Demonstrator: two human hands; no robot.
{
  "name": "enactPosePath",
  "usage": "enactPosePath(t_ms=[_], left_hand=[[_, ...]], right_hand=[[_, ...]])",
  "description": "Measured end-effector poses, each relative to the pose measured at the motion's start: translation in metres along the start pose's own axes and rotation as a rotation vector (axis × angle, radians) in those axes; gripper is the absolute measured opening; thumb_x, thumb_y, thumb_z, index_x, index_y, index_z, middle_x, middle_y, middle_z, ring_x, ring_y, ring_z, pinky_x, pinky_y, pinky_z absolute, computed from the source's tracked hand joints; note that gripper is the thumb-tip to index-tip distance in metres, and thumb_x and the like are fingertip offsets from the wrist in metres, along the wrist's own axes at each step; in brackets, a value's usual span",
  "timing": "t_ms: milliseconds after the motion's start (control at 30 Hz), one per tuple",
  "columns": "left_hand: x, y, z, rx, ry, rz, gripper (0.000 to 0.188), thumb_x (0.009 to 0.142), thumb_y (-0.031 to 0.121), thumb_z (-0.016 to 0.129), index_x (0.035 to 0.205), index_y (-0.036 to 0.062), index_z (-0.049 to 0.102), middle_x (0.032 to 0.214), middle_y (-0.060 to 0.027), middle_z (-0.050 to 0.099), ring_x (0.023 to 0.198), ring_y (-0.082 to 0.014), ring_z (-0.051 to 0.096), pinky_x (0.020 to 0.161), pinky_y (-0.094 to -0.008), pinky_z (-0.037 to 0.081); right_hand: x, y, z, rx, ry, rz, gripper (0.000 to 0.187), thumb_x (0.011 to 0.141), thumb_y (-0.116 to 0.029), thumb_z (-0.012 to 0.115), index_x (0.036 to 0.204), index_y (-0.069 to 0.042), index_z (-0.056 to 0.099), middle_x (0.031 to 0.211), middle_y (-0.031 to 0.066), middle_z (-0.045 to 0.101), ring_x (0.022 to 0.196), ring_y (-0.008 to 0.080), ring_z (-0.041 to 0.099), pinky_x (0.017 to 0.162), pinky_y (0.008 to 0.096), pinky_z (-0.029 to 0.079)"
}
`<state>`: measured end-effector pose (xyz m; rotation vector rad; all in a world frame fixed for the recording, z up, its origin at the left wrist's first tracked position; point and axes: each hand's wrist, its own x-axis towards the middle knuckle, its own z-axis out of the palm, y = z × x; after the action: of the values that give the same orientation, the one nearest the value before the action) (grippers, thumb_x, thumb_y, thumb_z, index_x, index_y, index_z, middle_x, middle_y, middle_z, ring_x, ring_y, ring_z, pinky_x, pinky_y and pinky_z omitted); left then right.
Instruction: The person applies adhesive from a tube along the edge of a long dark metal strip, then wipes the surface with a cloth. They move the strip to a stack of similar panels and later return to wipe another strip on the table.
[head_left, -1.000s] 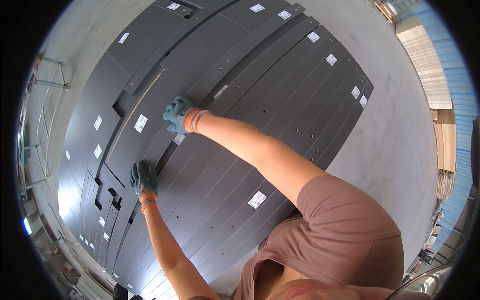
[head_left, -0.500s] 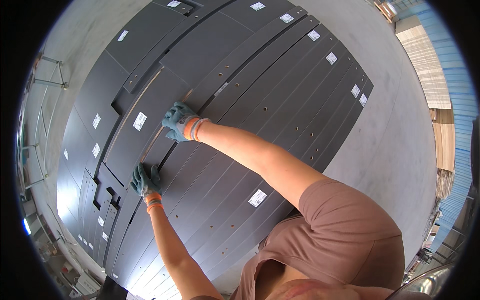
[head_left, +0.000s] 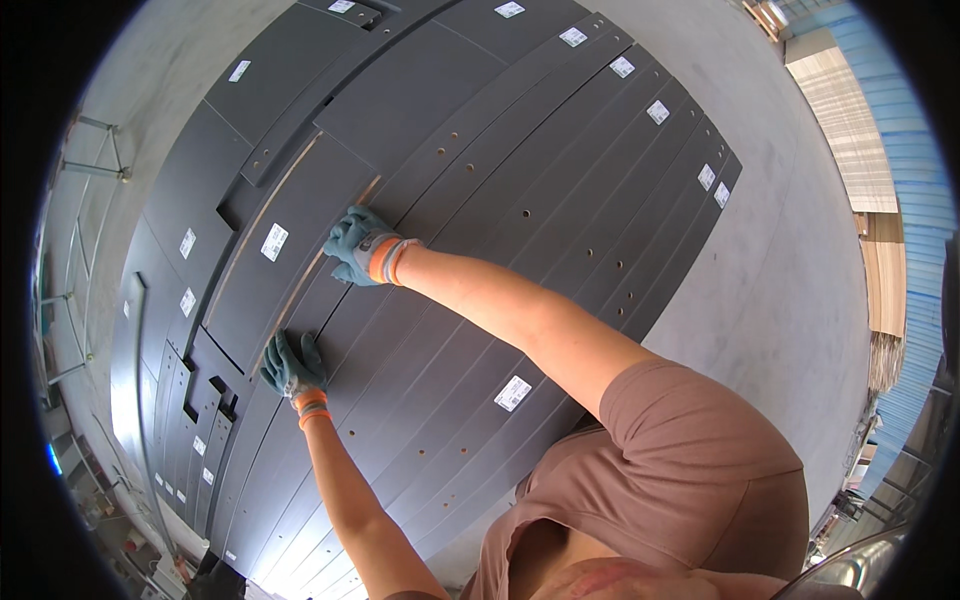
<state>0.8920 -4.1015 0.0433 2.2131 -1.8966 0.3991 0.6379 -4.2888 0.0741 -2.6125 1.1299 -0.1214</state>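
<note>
Long dark grey panels [head_left: 480, 250] lie side by side beneath my hands. My right hand [head_left: 362, 246], in a blue-grey work glove with an orange cuff, sits at a panel's pale, bare edge [head_left: 302, 290]; its fingers are bent over that edge and the fingertips are hidden. Lower and to the left, my left hand [head_left: 294, 366], gloved alike, rests on the dark surface with fingers stretched toward the same edge and thumb apart. Beyond the edge lies a wider panel with a white label [head_left: 274, 242].
Several panels carry white labels [head_left: 512, 393] and small round holes. Cut-out notches [head_left: 222, 398] show at the left. A thin dark strip [head_left: 143, 400] stands along the left side. Metal racks [head_left: 95, 160] are at the far left; stacked boards [head_left: 845, 120] stand at the right.
The dark gap beside the panel under my hands has narrowed to a fine seam, and the label strip in it is covered. A thin strip has appeared at the left. My hands have barely moved.
</note>
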Motion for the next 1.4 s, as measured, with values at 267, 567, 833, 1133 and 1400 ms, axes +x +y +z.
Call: enactPosePath(t_ms=[267,567,833,1133,1400], left_hand=[[-0.004,0.004,0.006,-0.001,0.047,-0.022,0.057,0.095,0.052,0.065,0.133,0.0091,0.066,0.131,-0.0138,0.066,0.126,-0.034,0.059,0.11,-0.0543,0.037],[-0.005,0.005,0.003,0.017,0.081,-0.026,0.053,0.094,0.048,0.067,0.13,0.0093,0.068,0.127,-0.0124,0.068,0.124,-0.0332,0.06,0.11,-0.0537,0.037],[-0.002,0.014,-0.001,-0.029,0.069,-0.042,0.051,0.092,0.045,0.071,0.127,0.008,0.068,0.126,-0.0121,0.068,0.122,-0.0331,0.06,0.111,-0.0498,0.037],[0.014,0.024,-0.046,-0.085,-0.347,-0.254,0.031,0.086,0.043,0.07,0.098,0.0149,0.067,0.103,-0.0108,0.067,0.104,-0.0368,0.059,0.093,-0.0501,0.042],[0.001,0.011,-0.03,-0.182,0.038,-0.197,0.052,0.088,0.051,0.068,0.124,0.0129,0.069,0.13,-0.0119,0.064,0.128,-0.0355,0.054,0.117,-0.0549,0.03]], right_hand=[[-0.002,0.003,0.009,0.045,0.018,0.002,0.054,0.09,-0.05,0.072,0.131,-0.016,0.067,0.111,0.005,0.066,0.112,0.0226,0.059,0.122,0.0441,0.027],[-0.006,-0.002,0.003,0.067,0.022,0.011,0.055,0.09,-0.049,0.072,0.133,-0.015,0.067,0.114,0.0063,0.066,0.115,0.024,0.058,0.124,0.0449,0.025],[-0.011,0.004,0.006,0.016,0.067,-0.001,0.057,0.092,-0.049,0.07,0.137,-0.014,0.065,0.119,0.0074,0.067,0.118,0.0246,0.059,0.125,0.0448,0.023],[-0.004,-0.021,-0.022,0.156,0.25,-0.118,0.019,0.081,-0.032,0.069,0.081,-0.015,0.077,0.083,0.0134,0.074,0.08,0.0348,0.071,0.076,0.0471,0.057],[-0.004,0.003,0.02,0.093,0.443,-0.306,0.03,0.09,-0.031,0.073,0.115,-0.015,0.071,0.111,0.0092,0.073,0.103,0.0343,0.066,0.099,0.0468,0.048]])
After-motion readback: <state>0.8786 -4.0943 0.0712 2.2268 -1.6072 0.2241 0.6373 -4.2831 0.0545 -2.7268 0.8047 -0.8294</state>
